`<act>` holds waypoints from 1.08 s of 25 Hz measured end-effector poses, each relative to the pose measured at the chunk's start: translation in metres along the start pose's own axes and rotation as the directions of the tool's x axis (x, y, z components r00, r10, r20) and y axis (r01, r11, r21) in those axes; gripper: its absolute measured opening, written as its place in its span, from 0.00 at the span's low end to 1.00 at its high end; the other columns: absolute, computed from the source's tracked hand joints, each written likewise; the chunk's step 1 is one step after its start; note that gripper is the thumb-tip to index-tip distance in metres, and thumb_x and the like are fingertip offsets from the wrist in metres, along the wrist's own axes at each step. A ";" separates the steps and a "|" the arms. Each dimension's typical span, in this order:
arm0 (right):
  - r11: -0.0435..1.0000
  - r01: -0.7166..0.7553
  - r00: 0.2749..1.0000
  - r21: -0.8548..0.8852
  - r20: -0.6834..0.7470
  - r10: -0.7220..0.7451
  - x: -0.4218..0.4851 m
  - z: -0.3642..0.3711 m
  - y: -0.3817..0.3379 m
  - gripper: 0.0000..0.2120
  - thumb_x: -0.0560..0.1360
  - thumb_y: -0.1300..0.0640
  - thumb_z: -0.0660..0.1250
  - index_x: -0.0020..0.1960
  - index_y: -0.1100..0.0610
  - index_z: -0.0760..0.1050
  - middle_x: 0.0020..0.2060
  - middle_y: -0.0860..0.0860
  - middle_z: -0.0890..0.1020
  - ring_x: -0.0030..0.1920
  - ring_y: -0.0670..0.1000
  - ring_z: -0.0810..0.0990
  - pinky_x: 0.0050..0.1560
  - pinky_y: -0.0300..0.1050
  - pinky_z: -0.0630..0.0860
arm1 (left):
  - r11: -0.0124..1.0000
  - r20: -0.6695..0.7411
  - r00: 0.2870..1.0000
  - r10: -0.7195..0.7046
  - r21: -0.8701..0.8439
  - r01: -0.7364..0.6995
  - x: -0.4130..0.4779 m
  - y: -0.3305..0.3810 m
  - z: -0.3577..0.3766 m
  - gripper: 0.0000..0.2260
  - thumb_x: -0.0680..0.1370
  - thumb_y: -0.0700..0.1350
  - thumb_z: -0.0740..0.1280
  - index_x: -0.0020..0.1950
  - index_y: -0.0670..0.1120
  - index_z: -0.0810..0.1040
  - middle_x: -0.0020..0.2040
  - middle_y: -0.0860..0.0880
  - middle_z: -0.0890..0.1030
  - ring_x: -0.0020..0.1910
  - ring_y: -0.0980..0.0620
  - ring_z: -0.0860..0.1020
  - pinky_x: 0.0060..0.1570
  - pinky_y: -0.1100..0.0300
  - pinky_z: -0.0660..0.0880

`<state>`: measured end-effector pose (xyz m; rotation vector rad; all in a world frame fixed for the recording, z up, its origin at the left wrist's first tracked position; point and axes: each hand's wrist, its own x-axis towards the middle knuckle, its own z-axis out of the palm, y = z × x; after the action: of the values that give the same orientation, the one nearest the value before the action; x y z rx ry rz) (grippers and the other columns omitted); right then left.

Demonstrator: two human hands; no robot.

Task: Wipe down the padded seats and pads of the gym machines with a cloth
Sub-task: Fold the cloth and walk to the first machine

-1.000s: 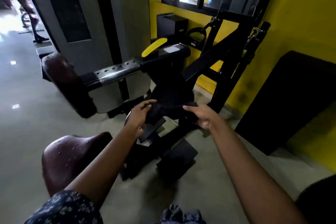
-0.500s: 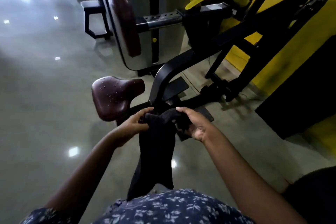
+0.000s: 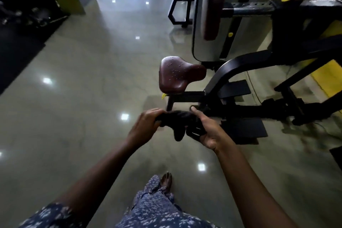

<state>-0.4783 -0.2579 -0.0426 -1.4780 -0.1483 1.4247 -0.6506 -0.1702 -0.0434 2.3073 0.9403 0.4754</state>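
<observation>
A dark cloth [image 3: 176, 124] is bunched between both hands at chest height, over the floor. My left hand [image 3: 146, 126] grips its left end and my right hand [image 3: 207, 131] holds its right end. Just beyond the hands stands a brown padded seat [image 3: 177, 74], dotted with droplets, on a black machine frame [image 3: 231, 72]. Farther back and to the right, an upright brown back pad [image 3: 212, 5] hangs on a bar in front of the grey weight-stack cover [image 3: 209, 46].
A glossy grey floor [image 3: 83, 98] spreads to the left. A black stool [image 3: 180, 5] stands behind the machine. Black footplates [image 3: 242, 129] lie on the floor at the right. Dark mats and equipment [image 3: 20, 24] sit at the far left. My foot [image 3: 166, 181] is below.
The view has swung left and down, so the machine now sits farther right. The cloth, hanging long half a second ago, is now gathered into a bunch between both hands.
</observation>
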 end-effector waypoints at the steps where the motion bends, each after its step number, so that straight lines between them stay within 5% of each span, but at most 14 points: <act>1: 0.988 0.013 1.000 -0.154 0.017 -0.011 0.000 0.007 0.005 0.20 0.73 0.39 0.65 0.51 0.56 0.78 0.43 0.52 0.83 0.43 0.50 0.81 0.44 0.45 0.79 | 0.997 -0.049 0.996 -0.072 -0.026 0.071 -0.006 0.000 -0.007 0.11 0.72 0.33 0.62 0.52 0.38 0.80 0.43 0.46 0.79 0.43 0.50 0.76 0.41 0.64 0.66; 3: 0.837 0.086 0.996 -0.540 0.038 -0.078 0.002 0.025 0.020 0.36 0.65 0.27 0.62 0.54 0.58 0.78 0.47 0.55 0.83 0.45 0.51 0.82 0.46 0.46 0.80 | 0.971 -0.121 0.965 -0.233 -0.080 0.224 -0.013 -0.007 -0.019 0.11 0.76 0.35 0.60 0.54 0.38 0.80 0.47 0.44 0.81 0.46 0.51 0.77 0.40 0.67 0.64; 4: 0.666 0.135 0.989 -0.734 0.062 -0.131 0.003 0.036 0.030 0.37 0.64 0.26 0.61 0.55 0.57 0.78 0.47 0.56 0.83 0.45 0.51 0.82 0.43 0.44 0.79 | 0.953 -0.128 0.947 -0.296 -0.112 0.282 -0.017 -0.015 -0.025 0.11 0.77 0.36 0.61 0.55 0.39 0.80 0.48 0.44 0.81 0.48 0.52 0.76 0.40 0.68 0.65; 6: 0.309 0.244 0.938 -0.919 0.142 -0.317 -0.003 0.062 0.046 0.28 0.72 0.36 0.64 0.61 0.55 0.76 0.53 0.57 0.82 0.51 0.54 0.80 0.45 0.43 0.75 | 0.916 -0.091 0.922 -0.377 -0.185 0.357 -0.025 -0.029 -0.038 0.10 0.78 0.36 0.62 0.55 0.40 0.81 0.51 0.44 0.82 0.50 0.51 0.78 0.44 0.66 0.68; 7: 0.275 0.328 0.902 -0.904 0.213 -0.376 -0.005 0.079 0.052 0.26 0.73 0.42 0.66 0.66 0.55 0.73 0.58 0.56 0.80 0.57 0.54 0.78 0.52 0.45 0.74 | 0.894 -0.050 0.913 -0.404 -0.232 0.383 -0.030 -0.037 -0.046 0.10 0.78 0.36 0.62 0.56 0.40 0.81 0.51 0.43 0.82 0.51 0.49 0.79 0.47 0.62 0.70; 10: 0.330 0.562 0.811 -0.758 0.425 -0.402 0.007 0.135 0.059 0.21 0.74 0.54 0.68 0.66 0.57 0.73 0.60 0.54 0.79 0.61 0.52 0.76 0.60 0.45 0.72 | 0.826 0.083 0.908 -0.410 -0.388 0.409 -0.049 -0.061 -0.085 0.11 0.79 0.36 0.61 0.54 0.45 0.81 0.48 0.48 0.83 0.45 0.56 0.80 0.47 0.68 0.74; 12: 0.304 0.623 0.769 -0.721 0.493 -0.407 0.030 0.173 0.064 0.12 0.74 0.59 0.67 0.56 0.59 0.79 0.51 0.55 0.83 0.54 0.51 0.81 0.52 0.40 0.75 | 0.801 0.080 0.899 -0.430 -0.425 0.421 -0.061 -0.086 -0.119 0.12 0.79 0.36 0.61 0.50 0.51 0.80 0.44 0.54 0.82 0.41 0.62 0.79 0.44 0.71 0.73; 15: 0.402 0.579 0.809 -0.709 0.438 -0.393 0.058 0.225 0.058 0.07 0.76 0.62 0.63 0.46 0.57 0.80 0.33 0.48 0.80 0.33 0.40 0.78 0.32 0.28 0.68 | 0.778 0.048 0.877 -0.477 -0.440 0.447 -0.079 -0.138 -0.169 0.13 0.79 0.36 0.61 0.47 0.52 0.80 0.44 0.51 0.82 0.45 0.55 0.79 0.46 0.65 0.75; 18: 0.491 0.548 0.836 -0.677 0.442 -0.325 0.079 0.281 0.051 0.09 0.77 0.60 0.62 0.41 0.51 0.77 0.24 0.39 0.75 0.27 0.37 0.72 0.29 0.29 0.66 | 0.790 0.039 0.885 -0.464 -0.434 0.433 -0.102 -0.192 -0.210 0.11 0.79 0.38 0.63 0.56 0.53 0.74 0.40 0.53 0.81 0.41 0.55 0.79 0.39 0.64 0.75; 21: 0.526 0.535 0.845 -0.661 0.434 -0.314 0.097 0.332 0.038 0.12 0.75 0.55 0.65 0.33 0.51 0.76 0.23 0.40 0.76 0.28 0.36 0.72 0.33 0.37 0.68 | 0.897 0.067 0.925 -0.375 -0.226 0.380 -0.109 -0.228 -0.239 0.17 0.79 0.36 0.61 0.56 0.59 0.74 0.47 0.52 0.80 0.44 0.57 0.80 0.40 0.70 0.73; 24: 0.614 0.509 0.860 -0.603 0.391 -0.329 0.113 0.369 0.024 0.09 0.70 0.49 0.66 0.37 0.53 0.79 0.32 0.49 0.81 0.36 0.48 0.78 0.39 0.45 0.71 | 0.948 0.118 0.940 -0.319 0.023 0.319 -0.092 -0.257 -0.253 0.22 0.77 0.31 0.57 0.56 0.54 0.81 0.50 0.52 0.78 0.51 0.50 0.78 0.44 0.74 0.69; 27: 0.628 0.504 0.862 -0.593 0.389 -0.324 0.122 0.397 0.015 0.04 0.72 0.52 0.68 0.42 0.51 0.79 0.38 0.53 0.83 0.39 0.52 0.81 0.43 0.48 0.76 | 0.868 0.096 0.866 -0.491 0.141 0.477 -0.065 -0.284 -0.270 0.24 0.80 0.35 0.55 0.73 0.54 0.64 0.62 0.41 0.76 0.59 0.42 0.76 0.50 0.61 0.70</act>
<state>-0.7659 0.0412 -0.0411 -1.6702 -1.2255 1.1927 -0.9801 0.0510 -0.0278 2.0561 1.4555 0.0572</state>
